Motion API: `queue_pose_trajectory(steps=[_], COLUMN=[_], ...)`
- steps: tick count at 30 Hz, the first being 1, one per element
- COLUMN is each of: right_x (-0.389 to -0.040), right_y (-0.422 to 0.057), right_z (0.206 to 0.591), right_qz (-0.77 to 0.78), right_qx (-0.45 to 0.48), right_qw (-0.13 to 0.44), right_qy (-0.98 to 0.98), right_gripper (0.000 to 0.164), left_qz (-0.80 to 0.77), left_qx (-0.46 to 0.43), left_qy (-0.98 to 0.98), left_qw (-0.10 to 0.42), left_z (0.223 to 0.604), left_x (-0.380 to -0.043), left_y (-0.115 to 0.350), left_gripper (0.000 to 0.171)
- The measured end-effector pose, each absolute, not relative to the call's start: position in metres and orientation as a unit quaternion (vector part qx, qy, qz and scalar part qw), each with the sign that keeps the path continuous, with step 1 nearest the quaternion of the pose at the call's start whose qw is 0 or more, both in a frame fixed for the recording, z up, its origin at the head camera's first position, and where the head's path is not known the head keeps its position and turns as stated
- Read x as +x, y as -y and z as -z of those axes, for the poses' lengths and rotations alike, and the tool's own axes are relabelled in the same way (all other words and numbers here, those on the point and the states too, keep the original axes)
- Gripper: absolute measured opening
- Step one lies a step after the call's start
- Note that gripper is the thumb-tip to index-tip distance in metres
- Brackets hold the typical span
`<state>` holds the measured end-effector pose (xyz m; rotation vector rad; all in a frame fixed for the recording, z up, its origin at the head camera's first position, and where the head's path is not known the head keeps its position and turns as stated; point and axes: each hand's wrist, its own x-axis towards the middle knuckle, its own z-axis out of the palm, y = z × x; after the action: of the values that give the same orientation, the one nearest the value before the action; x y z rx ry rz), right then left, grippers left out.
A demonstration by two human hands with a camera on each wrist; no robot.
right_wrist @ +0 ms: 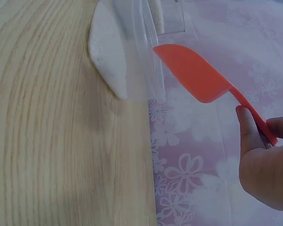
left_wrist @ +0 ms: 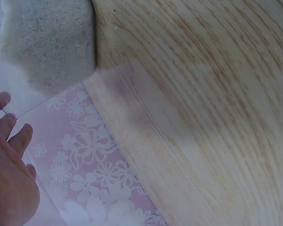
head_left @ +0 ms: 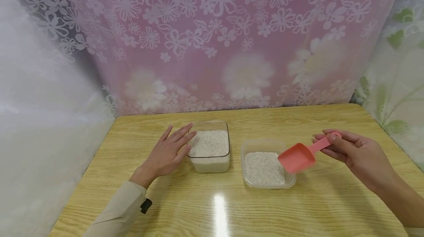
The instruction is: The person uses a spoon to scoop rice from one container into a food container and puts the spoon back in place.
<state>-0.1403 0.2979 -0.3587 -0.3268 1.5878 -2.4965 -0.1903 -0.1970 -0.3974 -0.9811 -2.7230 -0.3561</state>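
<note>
A pink plastic scoop (head_left: 297,158) is pinched by its handle in my right hand (head_left: 359,152). Its bowl hangs over the right edge of a clear plastic tub (head_left: 246,176) that holds white rice (head_left: 264,169). No rice shows in the part of the bowl that I can see. To the left stands a deeper, dark-rimmed clear container (head_left: 212,165), also with rice (head_left: 210,143) in it. My left hand (head_left: 170,150) touches that container's left side with fingers spread and nearly straight. In the right wrist view the scoop (right_wrist: 193,73) looks orange-red.
Both containers stand on a wood-grain table (head_left: 185,200). Behind the table hangs a pink flowered curtain (head_left: 198,64), with a pale sheet (head_left: 49,119) on the left and a leaf-patterned one (head_left: 400,93) on the right. A stray grain (left_wrist: 115,28) lies near the deeper container.
</note>
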Motion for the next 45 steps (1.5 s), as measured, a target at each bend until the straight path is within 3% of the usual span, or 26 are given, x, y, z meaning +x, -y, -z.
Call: queue_pose_trajectory(steps=[14,20,27,45], right_x=[-0.159,-0.171,-0.183,-0.197], right_y=[-0.286,-0.275,-0.248,-0.181], right_z=[0.340,0.333,0.320,0.307], right_qz=[0.877,0.896,0.916,0.891], right_qx=[-0.148,-0.119,-0.070,-0.120], right_qw=[0.100,0.083,0.056,0.049], right_qy=[-0.447,-0.419,-0.392,-0.436], right_gripper=[0.032,0.028,0.023,0.021], left_qz=[0.113,0.109,0.104,0.103], left_qx=[-0.334,-0.329,-0.330,-0.330], left_qy=[0.930,0.932,0.932,0.932], left_qw=[0.108,0.105,0.107,0.111], left_z=[0.396,0.396,0.396,0.396], left_x=[-0.192,-0.191,-0.191,-0.190], left_y=[0.198,0.197,0.198,0.199], left_gripper=[0.049,0.050,0.050,0.048])
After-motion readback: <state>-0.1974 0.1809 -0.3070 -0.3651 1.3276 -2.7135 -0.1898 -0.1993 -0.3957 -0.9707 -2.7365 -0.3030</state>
